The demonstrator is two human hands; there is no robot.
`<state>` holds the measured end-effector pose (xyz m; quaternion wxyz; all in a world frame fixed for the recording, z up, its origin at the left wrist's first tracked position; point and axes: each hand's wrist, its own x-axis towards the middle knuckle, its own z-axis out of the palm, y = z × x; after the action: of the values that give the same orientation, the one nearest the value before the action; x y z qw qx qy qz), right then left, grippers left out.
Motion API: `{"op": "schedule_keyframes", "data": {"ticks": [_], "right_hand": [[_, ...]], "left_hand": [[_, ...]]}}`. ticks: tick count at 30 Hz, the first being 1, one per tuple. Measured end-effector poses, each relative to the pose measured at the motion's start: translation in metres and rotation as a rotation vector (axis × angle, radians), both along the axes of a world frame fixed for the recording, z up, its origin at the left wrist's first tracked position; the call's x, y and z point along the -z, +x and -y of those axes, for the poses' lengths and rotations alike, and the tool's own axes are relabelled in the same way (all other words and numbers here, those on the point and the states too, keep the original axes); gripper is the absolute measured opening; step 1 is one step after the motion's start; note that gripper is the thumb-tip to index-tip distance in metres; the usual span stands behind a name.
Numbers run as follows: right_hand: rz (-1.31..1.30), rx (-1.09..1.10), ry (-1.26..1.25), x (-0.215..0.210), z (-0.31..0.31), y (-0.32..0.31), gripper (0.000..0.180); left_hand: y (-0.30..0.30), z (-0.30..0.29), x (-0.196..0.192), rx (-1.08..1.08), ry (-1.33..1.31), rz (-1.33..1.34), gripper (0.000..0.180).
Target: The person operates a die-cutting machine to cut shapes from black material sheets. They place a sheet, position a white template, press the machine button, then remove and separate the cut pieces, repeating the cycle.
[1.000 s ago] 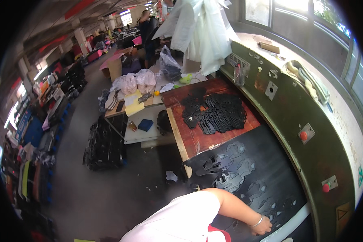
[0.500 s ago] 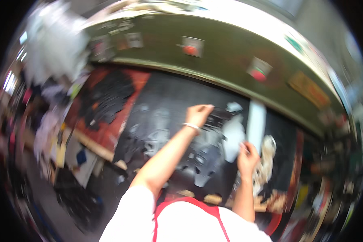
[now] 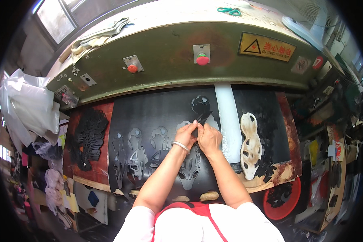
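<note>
My left hand point(image 3: 186, 135), with a bracelet at the wrist, and my right hand point(image 3: 209, 139) meet over the middle of the black work surface point(image 3: 149, 103). Both have their fingers pinched on a thin black cut-out piece point(image 3: 200, 105), whose rounded, holed end sticks up beyond the fingertips. Its lower part is hidden by the hands. Left of the hands lie several dark cut-out shapes with holes, among them one long piece point(image 3: 136, 161). Just below the hands is another cut-out piece point(image 3: 188, 177).
A white strip point(image 3: 228, 121) runs right of my hands, beside a pale, stained holed form point(image 3: 251, 149). Black pieces are heaped point(image 3: 92, 135) on the red board at left. A green machine beam point(image 3: 161, 52) with push buttons spans the back. A red basin point(image 3: 284, 201) holds black scraps.
My hands were apart and have come together on the black piece. The view has turned to the right and grown sharper. The pale sheet by my right hand is now mostly hidden.
</note>
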<state>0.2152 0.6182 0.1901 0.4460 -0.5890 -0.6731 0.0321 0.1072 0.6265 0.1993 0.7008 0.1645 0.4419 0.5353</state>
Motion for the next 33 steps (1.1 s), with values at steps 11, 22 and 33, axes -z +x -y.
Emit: {"op": "schedule_keyframes", "data": {"ticks": [11,22,33], "right_hand": [[-0.361,0.087,-0.005,0.060,-0.003,0.024,0.037],[-0.412,-0.050,-0.543,-0.010,0.101,0.020,0.030],[-1.259,-0.031,-0.896,-0.014,0.175,-0.003,0.034]], "left_hand": [[-0.201,-0.126,-0.177,-0.744,0.493,-0.194,0.029],[-0.152,0.010,-0.078,-0.082,1.052,-1.389,0.014],[-0.087,0.085,-0.048,0.235,1.105,-1.222,0.026]]}}
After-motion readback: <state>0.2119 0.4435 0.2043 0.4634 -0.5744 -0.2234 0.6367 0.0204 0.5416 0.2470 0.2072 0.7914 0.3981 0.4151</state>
